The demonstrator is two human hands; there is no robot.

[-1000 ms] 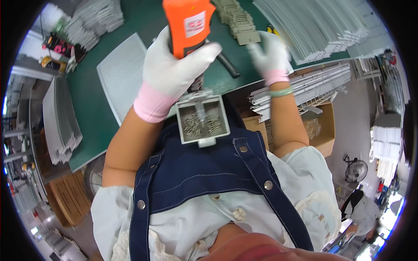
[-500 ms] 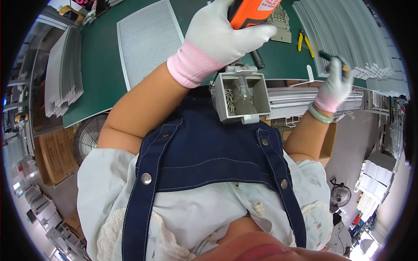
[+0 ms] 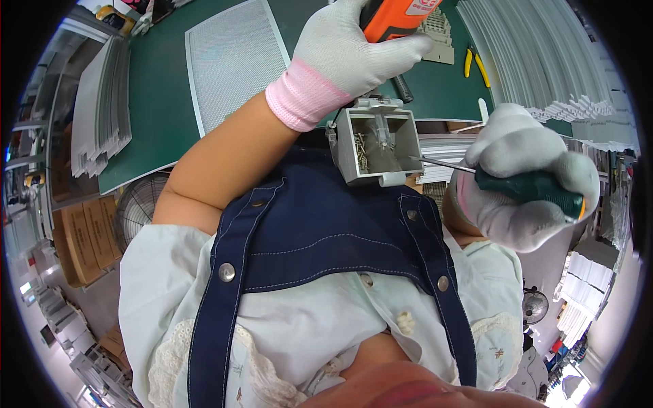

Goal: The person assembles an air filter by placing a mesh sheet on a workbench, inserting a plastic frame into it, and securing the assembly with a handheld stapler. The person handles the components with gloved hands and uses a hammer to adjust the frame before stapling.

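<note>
My left hand, in a white glove with a pink cuff, grips an orange and black handheld device at the top edge; part of the device lies out of view. My right hand, gloved as well, is closed around the dark green handle of a screwdriver. Its thin metal shaft points left, with the tip close to the right wall of a small grey box. Several small metal screws lie inside this box, which sits at the table's front edge below my left wrist.
On the green table lie a mesh panel, yellow-handled pliers, a black-handled tool and a ridged beige piece. Stacks of pale strips stand at left and right. A fan stands below the table.
My right hand has come from beyond the table's right side toward me and closer to the camera, bringing the screwdriver to the grey box. My left hand has barely moved.
</note>
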